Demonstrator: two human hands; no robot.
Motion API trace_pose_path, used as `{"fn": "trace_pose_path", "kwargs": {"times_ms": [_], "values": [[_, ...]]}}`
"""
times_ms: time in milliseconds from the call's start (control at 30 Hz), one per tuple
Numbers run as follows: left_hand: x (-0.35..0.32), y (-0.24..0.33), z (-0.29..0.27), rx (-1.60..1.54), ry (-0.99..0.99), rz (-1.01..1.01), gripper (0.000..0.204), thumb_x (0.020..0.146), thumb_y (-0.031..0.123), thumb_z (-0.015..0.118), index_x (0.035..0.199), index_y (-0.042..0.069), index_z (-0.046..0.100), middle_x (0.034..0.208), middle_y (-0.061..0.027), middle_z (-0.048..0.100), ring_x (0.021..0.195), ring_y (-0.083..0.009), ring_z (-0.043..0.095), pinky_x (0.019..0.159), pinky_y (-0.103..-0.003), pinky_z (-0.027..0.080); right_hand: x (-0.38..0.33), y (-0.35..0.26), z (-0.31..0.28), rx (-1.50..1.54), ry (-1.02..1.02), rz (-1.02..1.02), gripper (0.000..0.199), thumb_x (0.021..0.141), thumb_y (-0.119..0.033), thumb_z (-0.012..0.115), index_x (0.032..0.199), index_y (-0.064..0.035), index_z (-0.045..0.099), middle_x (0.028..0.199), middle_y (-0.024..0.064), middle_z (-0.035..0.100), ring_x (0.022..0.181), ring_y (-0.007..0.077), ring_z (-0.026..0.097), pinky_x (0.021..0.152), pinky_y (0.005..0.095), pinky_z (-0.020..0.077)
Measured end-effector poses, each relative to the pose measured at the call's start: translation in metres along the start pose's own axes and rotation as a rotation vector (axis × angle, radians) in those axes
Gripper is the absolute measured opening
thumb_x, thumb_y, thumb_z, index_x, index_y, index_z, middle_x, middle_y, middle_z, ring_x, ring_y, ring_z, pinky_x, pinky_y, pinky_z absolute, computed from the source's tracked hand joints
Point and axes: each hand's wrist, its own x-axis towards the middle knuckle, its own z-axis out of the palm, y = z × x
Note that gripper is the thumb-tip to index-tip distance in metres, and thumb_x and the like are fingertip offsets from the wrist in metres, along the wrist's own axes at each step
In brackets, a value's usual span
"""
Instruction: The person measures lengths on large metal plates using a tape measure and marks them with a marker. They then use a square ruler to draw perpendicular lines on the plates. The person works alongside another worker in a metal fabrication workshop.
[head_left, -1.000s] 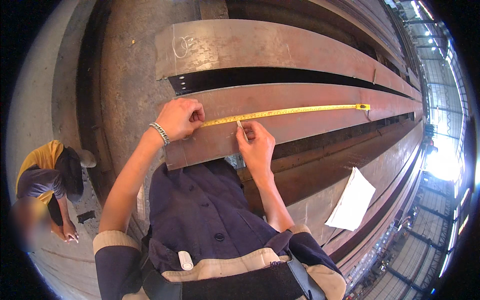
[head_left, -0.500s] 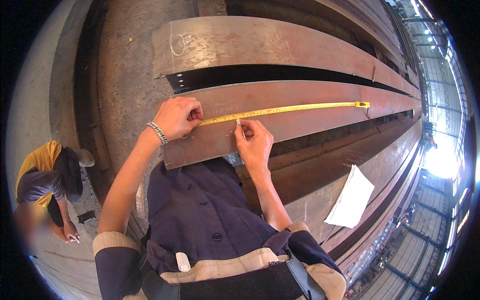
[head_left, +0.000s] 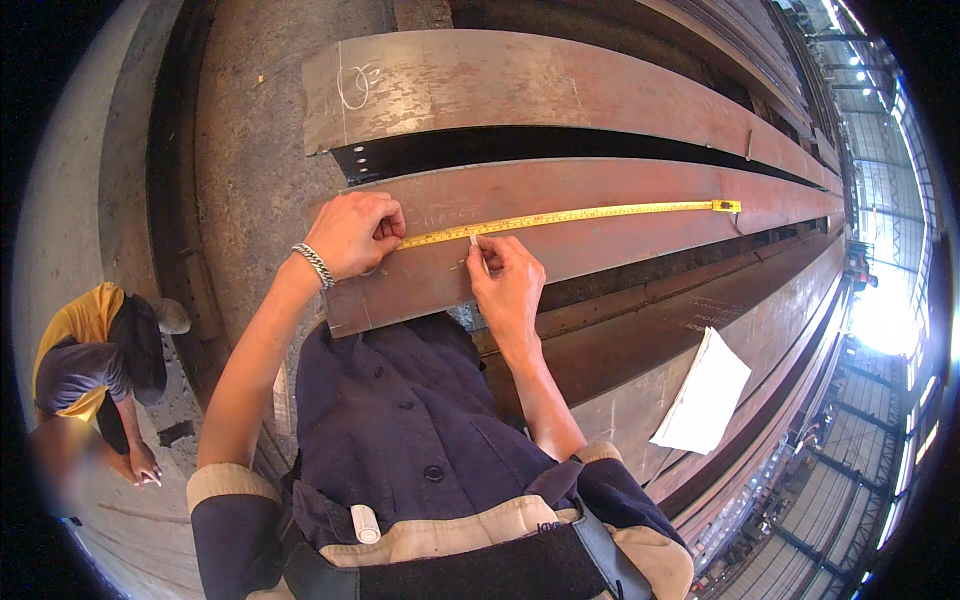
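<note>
A yellow tape measure point(head_left: 570, 217) lies stretched along the top of a brown steel beam point(head_left: 640, 190), its case at the far right end of the blade. My left hand point(head_left: 355, 235), with a chain bracelet at the wrist, pinches the blade's near-left end against the steel. Just below the blade, my right hand point(head_left: 508, 280) is closed on a thin pale stick of chalk point(head_left: 474, 240), whose tip meets the tape's lower edge. Faint chalk marks show on the beam above the tape and beside my right hand.
A second beam point(head_left: 480, 85) with a chalk scribble runs parallel beyond a dark gap. White papers point(head_left: 703, 392) rest on more steel at the right. A person in yellow and dark clothes point(head_left: 100, 350) crouches on the floor at far left.
My right hand has shifted slightly up and left, bringing the chalk tip to the tape's edge. My left hand stays at the blade's end.
</note>
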Motion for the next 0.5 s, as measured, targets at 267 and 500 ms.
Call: {"fn": "trace_pose_path", "kwargs": {"times_ms": [267,500], "values": [[0.0020,-0.0017,-0.0013,-0.019,-0.092,-0.040,0.014,0.075,0.018,0.068,0.085,0.010,0.064,0.085,-0.0123,0.066,0.082,-0.0304,0.064,0.074,-0.041,0.050,-0.0008,0.0016,0.0010,-0.019,-0.001,0.003,0.015,0.078,-0.009,0.064,0.092,-0.0036,0.065,0.089,0.0171,0.064,0.084,0.0380,0.061,0.073,0.0421,0.0490],[0.0021,-0.0035,0.0006,-0.017,-0.062,-0.021,0.012,0.074,0.015,0.069,0.083,0.009,0.064,0.082,-0.0101,0.066,0.079,-0.0274,0.064,0.072,-0.039,0.051,-0.0002,0.0008,0.0005,-0.028,-0.005,-0.022,0.015,0.078,-0.010,0.064,0.092,-0.0036,0.065,0.090,0.0177,0.064,0.084,0.0382,0.062,0.073,0.0426,0.0491]]}}
